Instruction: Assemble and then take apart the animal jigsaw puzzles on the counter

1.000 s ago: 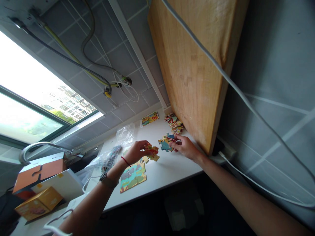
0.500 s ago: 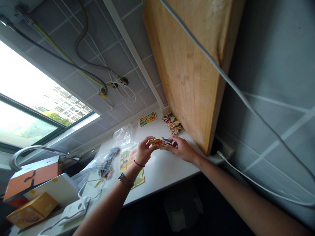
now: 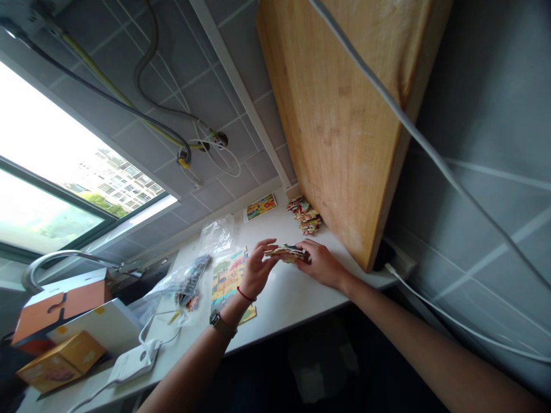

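Between my hands, above the white table, is a loose stack of jigsaw puzzle pieces (image 3: 284, 252). My right hand (image 3: 322, 264) grips the stack's right end, thumb below and fingers on top. At its left end, my left hand (image 3: 256, 272) has the pieces between thumb and fingers, the fingers slightly raised. A partly joined jigsaw puzzle (image 3: 228, 278) lies flat left of my left hand, part of it hidden by the wrist. Beyond my right hand, a heap of puzzle pieces (image 3: 305, 215) rests against the wooden board. A small colourful picture card (image 3: 260, 206) lies near the wall.
A large wooden board (image 3: 340, 126) leans on the right, with a grey cable across it. Clear plastic bags (image 3: 217, 234), one holding more pieces (image 3: 193, 281), lie at left. Farther left are a white power strip (image 3: 135, 362), boxes (image 3: 62, 361) and a faucet (image 3: 77, 255).
The stack has turned flatter, so its coloured faces show less. My left fingers have lifted and loosened a little. The camera view has shifted slightly.
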The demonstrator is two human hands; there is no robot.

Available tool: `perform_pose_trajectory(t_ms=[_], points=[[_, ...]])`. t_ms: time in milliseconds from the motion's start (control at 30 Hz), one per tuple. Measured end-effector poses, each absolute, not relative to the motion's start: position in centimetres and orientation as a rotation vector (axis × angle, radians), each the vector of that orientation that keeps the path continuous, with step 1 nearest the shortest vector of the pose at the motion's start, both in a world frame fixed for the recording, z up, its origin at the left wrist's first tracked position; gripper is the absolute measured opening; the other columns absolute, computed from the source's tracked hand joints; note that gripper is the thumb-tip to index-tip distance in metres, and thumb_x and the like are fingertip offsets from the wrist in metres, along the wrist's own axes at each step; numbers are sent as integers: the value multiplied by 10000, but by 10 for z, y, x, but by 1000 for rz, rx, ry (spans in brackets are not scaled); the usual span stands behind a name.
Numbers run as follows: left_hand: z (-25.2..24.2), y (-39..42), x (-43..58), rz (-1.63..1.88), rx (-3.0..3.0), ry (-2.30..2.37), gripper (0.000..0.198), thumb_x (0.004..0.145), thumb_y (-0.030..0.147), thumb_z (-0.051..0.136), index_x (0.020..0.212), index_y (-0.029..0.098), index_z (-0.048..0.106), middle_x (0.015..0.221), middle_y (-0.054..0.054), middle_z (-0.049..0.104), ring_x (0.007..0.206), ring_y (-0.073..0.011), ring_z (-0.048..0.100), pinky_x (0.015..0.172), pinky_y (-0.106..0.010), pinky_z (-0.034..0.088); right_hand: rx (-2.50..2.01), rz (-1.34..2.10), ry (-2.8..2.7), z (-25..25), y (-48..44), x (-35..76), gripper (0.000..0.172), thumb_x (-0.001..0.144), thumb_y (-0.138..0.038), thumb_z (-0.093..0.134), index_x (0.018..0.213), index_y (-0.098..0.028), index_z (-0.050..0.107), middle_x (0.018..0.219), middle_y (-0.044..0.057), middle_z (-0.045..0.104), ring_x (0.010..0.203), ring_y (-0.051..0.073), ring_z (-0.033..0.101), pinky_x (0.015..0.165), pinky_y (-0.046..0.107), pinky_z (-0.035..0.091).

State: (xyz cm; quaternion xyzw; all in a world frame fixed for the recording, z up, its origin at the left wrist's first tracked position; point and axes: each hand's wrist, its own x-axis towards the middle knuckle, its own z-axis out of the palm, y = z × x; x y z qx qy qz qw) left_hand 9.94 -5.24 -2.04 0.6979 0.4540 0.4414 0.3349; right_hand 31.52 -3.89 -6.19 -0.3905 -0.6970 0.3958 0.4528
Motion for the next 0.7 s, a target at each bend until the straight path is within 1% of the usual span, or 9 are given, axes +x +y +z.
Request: perform_pose_trajectory(t_ms=[100,167,267,367,467,567,600,633,700], points=[[-27,-53,100,1085,1861,1166,272,996,407,627,1150,191,686,1360,-138,567,1202,-249,630,944,-376,603,-966,957,-1686,-62,-37,315,212,819,-145,695,1028,-175,703,950,44,660,782,167,623,718,273,497],[-31,-54,101,1029,1877,1179,279,1013,393,601,1212,201,639,1368,-135,572,1185,-235,643,975,-395,592,-963,969,-1682,-63,-36,315,210,834,-172,696,1044,-173,707,956,48,666,773,164,625,713,273,502],[-37,-54,103,1005,1851,1226,291,983,364,654,1217,212,571,1330,-127,614,1121,-217,681,946,-389,602,-958,1007,-1699,-65,-36,315,216,845,-216,705,1056,-174,715,949,48,680,736,157,625,694,275,506],[-40,-53,102,1052,1797,1248,337,925,333,725,1165,225,514,1274,-109,642,1073,-206,705,883,-357,618,-934,1019,-1727,-65,-37,315,247,834,-200,697,1078,-178,723,977,56,697,792,174,653,727,284,519],[-42,-51,101,1062,1790,1252,495,880,305,763,1260,251,451,1251,-102,643,1055,-202,710,847,-339,622,-905,1063,-1748,-64,-39,316,419,797,-180,712,1215,-176,691,1106,83,699,913,203,685,796,303,542],[-44,-51,99,1031,1853,1286,623,864,295,769,1372,265,408,1237,-109,635,1079,-221,703,828,-340,626,-903,1096,-1789,-61,-41,316,616,753,-258,804,1337,-181,629,1248,109,670,1041,243,681,853,330,549],[-44,-52,99,1016,1887,1301,626,870,295,761,1386,264,408,1234,-113,633,1088,-228,700,828,-347,626,-919,1089,-1803,-60,-41,316,618,750,-289,825,1328,-181,635,1242,110,673,1046,249,680,859,337,547],[-43,-53,99,986,1932,1312,619,880,293,749,1397,262,410,1241,-119,631,1089,-233,700,836,-360,626,-939,1074,-1816,-59,-42,316,569,764,-313,829,1290,-182,658,1205,104,685,1025,248,682,857,341,543],[-38,-57,96,861,2054,1306,662,887,299,747,1444,263,390,1311,-145,615,1118,-250,693,910,-422,611,-961,1034,-1843,-58,-43,315,393,823,-344,796,1173,-187,711,1090,82,708,941,230,685,836,339,533]])
